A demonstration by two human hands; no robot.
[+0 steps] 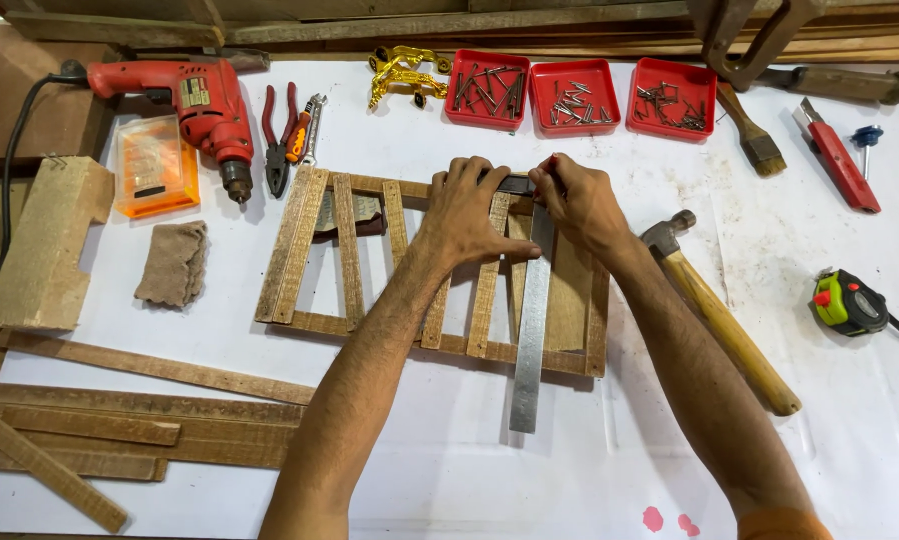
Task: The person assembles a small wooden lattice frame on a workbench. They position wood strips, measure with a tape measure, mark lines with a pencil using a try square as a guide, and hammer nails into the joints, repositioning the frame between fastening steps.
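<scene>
Hands are busy in the middle of the white table (449, 470). A wooden frame (299, 250) with thin slats lies flat there, so it does not wobble. A long metal ruler (531, 330) lies across the frame, from its far edge to past its near edge, lined up along the slats. The left hand (466, 215) is spread wide and flat, pressing down on the top of the ruler and the slats beside it. It looks like the hand holds the ruler in place so it cannot slide. The right hand (577, 200) is curled, and its fingertips pinch something small with a red tip, maybe a pencil, right beside the ruler's top end. It is too small to tell for sure. Both arms reach straight out from the bottom of the picture, and the hands meet at the far edge of the frame, almost touching each other. The left wrist is bent a little so the palm can push down. A hammer (719, 320) with a wooden handle lies just right of the frame, close to the right arm. A red drill (194, 105), pliers (279, 140) and an orange box (154, 165) rest to the far left. Three red trays (574, 98) of nails and screws sit behind the hands. A tape measure (847, 303) lies well off to the right, and loose wooden strips (119, 425) are stacked at the near left.
</scene>
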